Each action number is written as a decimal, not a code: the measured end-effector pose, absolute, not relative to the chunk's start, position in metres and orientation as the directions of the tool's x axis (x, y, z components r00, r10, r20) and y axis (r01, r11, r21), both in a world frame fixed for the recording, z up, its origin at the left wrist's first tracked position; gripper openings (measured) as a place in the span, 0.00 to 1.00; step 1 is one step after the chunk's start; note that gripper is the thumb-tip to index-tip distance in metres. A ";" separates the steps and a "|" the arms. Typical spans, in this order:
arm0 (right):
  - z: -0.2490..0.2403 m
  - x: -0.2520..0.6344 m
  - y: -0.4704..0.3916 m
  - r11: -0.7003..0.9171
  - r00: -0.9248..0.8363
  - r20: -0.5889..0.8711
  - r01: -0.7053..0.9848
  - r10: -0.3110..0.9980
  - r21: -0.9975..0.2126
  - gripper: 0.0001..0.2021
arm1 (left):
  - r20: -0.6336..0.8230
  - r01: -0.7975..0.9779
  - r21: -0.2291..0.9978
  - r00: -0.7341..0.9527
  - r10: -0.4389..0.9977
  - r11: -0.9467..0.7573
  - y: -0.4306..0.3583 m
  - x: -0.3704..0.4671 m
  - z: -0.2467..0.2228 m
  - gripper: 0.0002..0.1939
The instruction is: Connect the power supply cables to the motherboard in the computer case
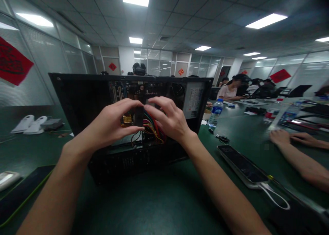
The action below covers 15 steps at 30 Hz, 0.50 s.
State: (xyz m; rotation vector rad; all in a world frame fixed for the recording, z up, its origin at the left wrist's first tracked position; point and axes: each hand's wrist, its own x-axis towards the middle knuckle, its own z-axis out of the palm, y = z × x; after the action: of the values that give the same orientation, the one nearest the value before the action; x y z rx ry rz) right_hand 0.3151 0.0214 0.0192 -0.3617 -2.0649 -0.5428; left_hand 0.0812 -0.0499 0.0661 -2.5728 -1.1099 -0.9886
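Observation:
An open black computer case [128, 78] stands on the table in front of me, its inside facing me. Inside are a motherboard [151, 88], a silver power supply [193, 99] at the right and a round fan [178, 93]. My left hand [117, 120] pinches a dark rectangular block [139, 117] between thumb and fingers. Several coloured power cables [154, 130] run down from beside that block. My right hand [171, 117] curls round the upper part of these cables, its fingertips at the block's right edge. Its thumb is partly hidden.
On the right lie a phone [244, 164] with a white cable, a water bottle [216, 113] and another person's hands [280, 137]. White objects [29, 124] and a grey box [51, 124] are at the left. A dark mat [24, 190] lies front left.

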 end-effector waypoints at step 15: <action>-0.009 0.304 0.044 0.838 -0.643 0.765 0.394 -0.044 0.379 0.13 | 0.532 0.718 0.141 0.526 0.663 -0.682 -0.022 0.079 0.044 0.28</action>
State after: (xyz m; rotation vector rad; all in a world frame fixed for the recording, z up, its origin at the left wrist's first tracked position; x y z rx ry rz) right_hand 0.3036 0.0436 -0.0091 -0.2540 -2.1807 -0.6709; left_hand 0.0791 -0.0217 0.0445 -2.6596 -1.2070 -0.8635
